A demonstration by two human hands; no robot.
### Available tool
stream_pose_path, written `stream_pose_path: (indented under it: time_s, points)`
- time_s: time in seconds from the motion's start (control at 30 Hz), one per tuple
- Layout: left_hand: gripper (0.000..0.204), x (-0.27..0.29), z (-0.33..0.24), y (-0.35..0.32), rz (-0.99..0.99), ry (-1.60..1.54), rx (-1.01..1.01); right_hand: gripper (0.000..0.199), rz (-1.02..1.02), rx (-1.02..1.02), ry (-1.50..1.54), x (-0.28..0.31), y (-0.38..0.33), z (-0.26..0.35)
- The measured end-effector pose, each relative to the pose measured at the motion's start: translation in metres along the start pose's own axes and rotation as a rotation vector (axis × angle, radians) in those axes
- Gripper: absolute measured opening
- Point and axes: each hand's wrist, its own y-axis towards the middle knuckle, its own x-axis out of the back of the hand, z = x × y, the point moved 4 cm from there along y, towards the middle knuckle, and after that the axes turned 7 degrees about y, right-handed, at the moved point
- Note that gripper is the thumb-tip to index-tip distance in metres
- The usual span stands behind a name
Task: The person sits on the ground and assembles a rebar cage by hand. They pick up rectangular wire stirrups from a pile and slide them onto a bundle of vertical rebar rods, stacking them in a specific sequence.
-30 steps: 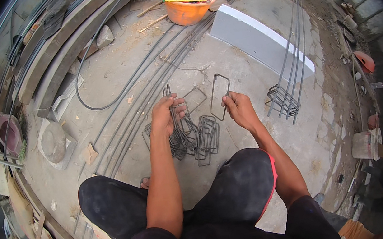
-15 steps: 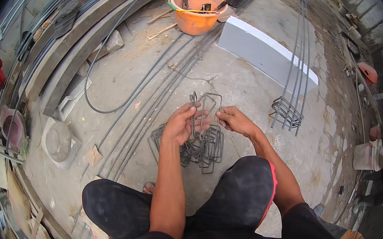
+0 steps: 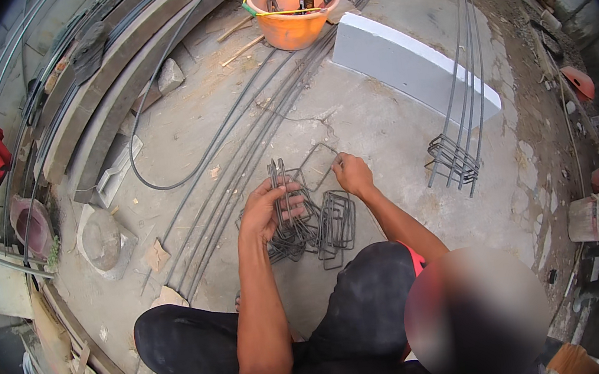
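Observation:
My left hand (image 3: pixel 262 210) is closed round several bent steel stirrups (image 3: pixel 279 174), held upright above the pile. Between the fingers and thumb of my right hand (image 3: pixel 352 174) is one rectangular stirrup (image 3: pixel 320 145), tilted, with its other side reaching toward the left hand's bundle. Whether it touches the bundle is hard to make out. Below both hands, a tangled pile of stirrups (image 3: pixel 335 236) lies on the concrete floor in front of my bent knees. My left hand and its bundle hide part of that pile.
Long steel bars (image 3: pixel 237 166) run diagonally across the floor. To the right, several bars (image 3: pixel 466 69) carry a cluster of stirrups (image 3: pixel 453 157) at their ends, beside a grey-white panel (image 3: pixel 404 62). An orange bucket (image 3: pixel 293 31) with tools stands far ahead; curved beams (image 3: pixel 104 84) lie left.
My right hand has moved slightly up and its stirrup has swung from upright to a slant. The left hand has shifted left and down with its bundle. The view has tilted slightly.

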Motion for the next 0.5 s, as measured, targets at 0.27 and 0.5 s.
stream_pose_path:
  time_s: [0.27, 0.5]
  points:
    - [0.042, 0.028, -0.005, -0.028, -0.129, -0.008, -0.047, 0.022, 0.3, 0.215, -0.435, -0.091, 0.004, 0.035]
    - [0.049, 0.033, -0.008, -0.027, -0.054, -0.104, -0.114, 0.018, 0.218, 0.346, -0.46, -0.071, -0.009, 0.037]
